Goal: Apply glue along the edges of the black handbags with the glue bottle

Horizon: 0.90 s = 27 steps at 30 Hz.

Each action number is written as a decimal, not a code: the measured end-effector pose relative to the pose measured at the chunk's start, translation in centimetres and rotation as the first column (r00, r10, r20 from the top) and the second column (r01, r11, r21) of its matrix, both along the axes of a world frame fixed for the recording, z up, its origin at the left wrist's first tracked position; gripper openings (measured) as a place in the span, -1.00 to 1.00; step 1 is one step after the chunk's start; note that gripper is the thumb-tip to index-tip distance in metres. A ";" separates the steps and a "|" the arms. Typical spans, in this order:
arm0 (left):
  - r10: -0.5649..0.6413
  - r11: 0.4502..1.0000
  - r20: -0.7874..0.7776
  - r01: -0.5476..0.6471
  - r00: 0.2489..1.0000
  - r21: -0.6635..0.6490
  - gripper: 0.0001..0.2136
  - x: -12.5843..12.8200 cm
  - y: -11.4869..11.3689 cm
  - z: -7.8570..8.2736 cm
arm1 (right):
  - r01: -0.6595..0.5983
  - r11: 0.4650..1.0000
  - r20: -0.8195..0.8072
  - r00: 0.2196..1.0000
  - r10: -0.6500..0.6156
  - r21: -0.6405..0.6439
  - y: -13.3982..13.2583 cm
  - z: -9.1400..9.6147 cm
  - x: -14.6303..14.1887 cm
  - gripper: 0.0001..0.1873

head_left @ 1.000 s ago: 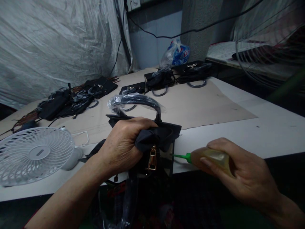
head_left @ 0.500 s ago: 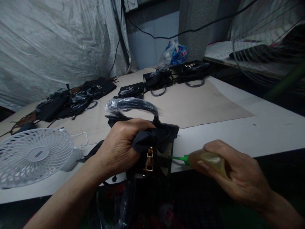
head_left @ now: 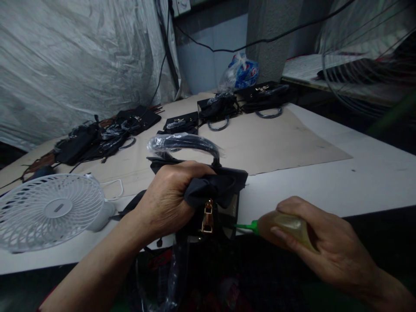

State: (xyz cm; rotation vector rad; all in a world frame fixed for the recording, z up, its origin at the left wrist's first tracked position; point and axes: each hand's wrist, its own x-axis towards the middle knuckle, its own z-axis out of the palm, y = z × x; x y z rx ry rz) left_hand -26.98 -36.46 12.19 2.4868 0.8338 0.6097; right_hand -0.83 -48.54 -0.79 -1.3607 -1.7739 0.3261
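A small black handbag [head_left: 224,180] stands at the table's near edge, its handle [head_left: 185,142] wrapped in clear plastic. My left hand [head_left: 169,199] is closed round the bag's folded-back flap, above a gold clasp [head_left: 207,216]. My right hand [head_left: 318,242] grips a soft yellowish squeeze bottle [head_left: 287,227] with a green nozzle [head_left: 247,225]. The nozzle tip points at the bag's right side, at the lower edge of the front panel.
A white desk fan [head_left: 52,210] lies at the left on the white table [head_left: 341,182]. Several more black bags [head_left: 182,123] lie on brown card further back. A blue and white plastic bag [head_left: 238,73] and a large wire fan guard [head_left: 367,65] are behind.
The nozzle has slid down the bag's right side, from mid-panel to its lower edge. My left hand keeps its grip on the flap.
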 end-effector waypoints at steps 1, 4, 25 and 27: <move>-0.003 1.000 0.001 0.003 1.000 0.003 -0.74 0.0 0.0 0.0 | 0.021 1.000 0.008 1.000 -0.021 0.009 0.1 -0.1 0.0 -0.88; -0.008 1.000 -0.002 0.008 1.000 0.006 -0.75 0.0 0.0 0.0 | 0.120 0.991 0.009 0.993 -0.121 0.060 0.8 -0.5 0.3 -0.85; 0.011 1.000 0.014 -0.011 1.000 -0.025 -0.77 -0.5 -0.5 -0.3 | 0.146 0.989 -0.017 0.989 -0.147 -0.024 1.4 0.3 1.3 -0.73; 0.019 0.999 0.014 -0.018 1.000 -0.039 -0.77 -0.6 -0.9 -0.3 | 0.125 0.992 0.004 0.992 -0.125 -0.019 0.2 0.4 0.6 -0.78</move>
